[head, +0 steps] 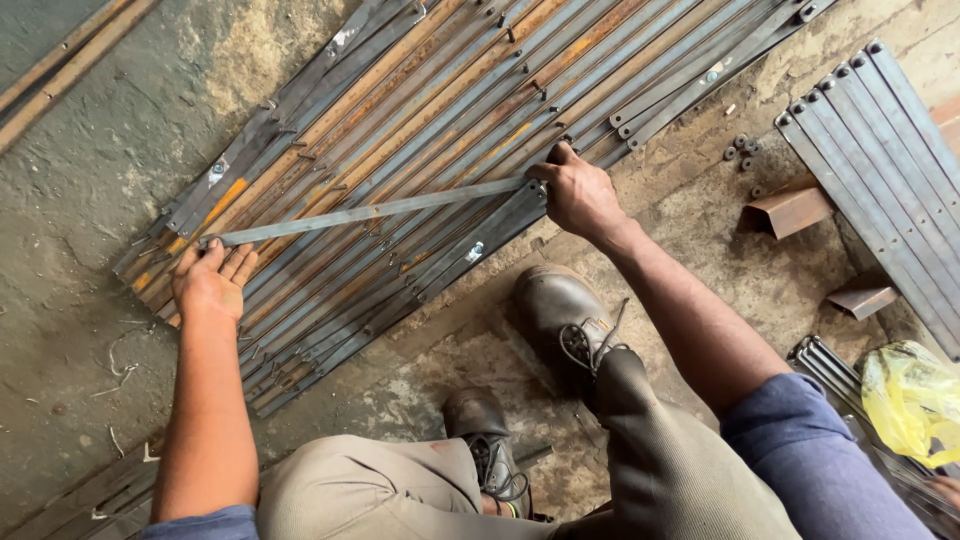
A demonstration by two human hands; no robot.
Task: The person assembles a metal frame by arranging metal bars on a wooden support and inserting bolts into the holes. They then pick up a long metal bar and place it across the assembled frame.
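Head view. A person crouches on a stained concrete floor (90, 180) over a wide layer of flat steel strips (420, 110) laid side by side on the diagonal, many rust-streaked, some joined by bolts at their ends.

One loose flat bar (370, 211) lies crosswise on top of this layer, running from lower left to upper right. The left hand (211, 283) rests palm-down at the bar's left end, fingers (235, 265) spread open and pressing rather than wrapping; this appears to steady that end against the strips. The right hand (577, 193) is closed around the bar's right end, thumb over the top, at the near edge of the layer. Held at both ends, the bar sits flat across the strips, probably as a straight edge or cross-member, though which cannot be told.

Two worn leather boots (560, 310) are planted just beside the layer's near edge.

To the right, a second bundle of grey strips (880, 150) lies well apart, with small nuts (742, 152) loose on the floor between the two stacks.

Containers: a yellow plastic bag (912, 400) lies at lower right; its contents are hidden.
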